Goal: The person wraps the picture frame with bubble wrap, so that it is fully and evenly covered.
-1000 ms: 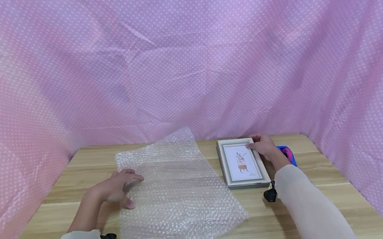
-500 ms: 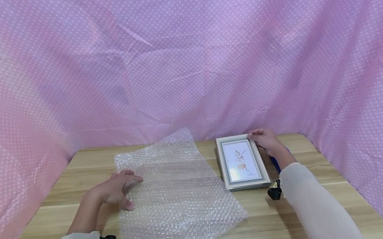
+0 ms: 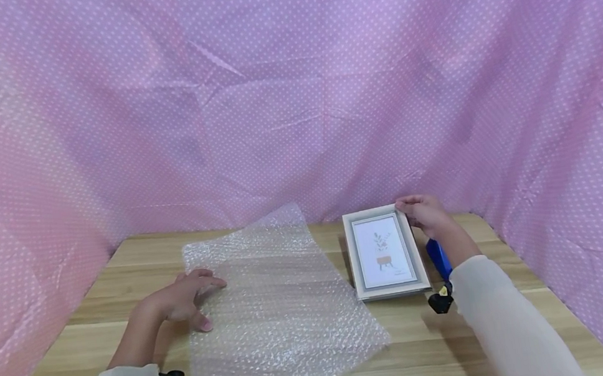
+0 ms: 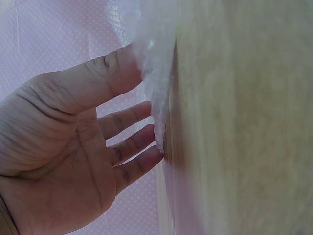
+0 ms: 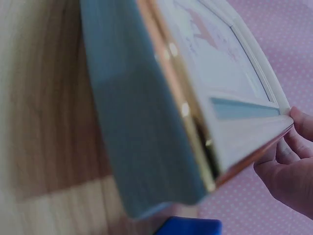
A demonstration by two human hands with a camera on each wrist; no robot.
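Note:
A sheet of clear bubble wrap (image 3: 276, 304) lies flat across the middle of the wooden table. My left hand (image 3: 182, 300) rests at its left edge, fingers spread and touching the plastic; in the left wrist view the fingertips meet the sheet's edge (image 4: 159, 98). To the right is a cream picture frame (image 3: 426, 282) with a potted-plant print. My right hand (image 3: 426, 216) pinches the frame's far right corner between thumb and fingers. That end appears lifted, and the right wrist view shows the frame's grey-blue side (image 5: 142, 122) tilted over the table.
A blue object (image 3: 439, 259) lies right of the frame, partly hidden by my right forearm. Pink dotted cloth (image 3: 293, 120) hangs behind the table and along both sides. Bare wood (image 3: 358, 375) shows in front of the frame.
My right hand has shifted to the frame's far right corner and raised that end, with the frame turning slightly and moving a little right. My left hand and the bubble wrap stay put.

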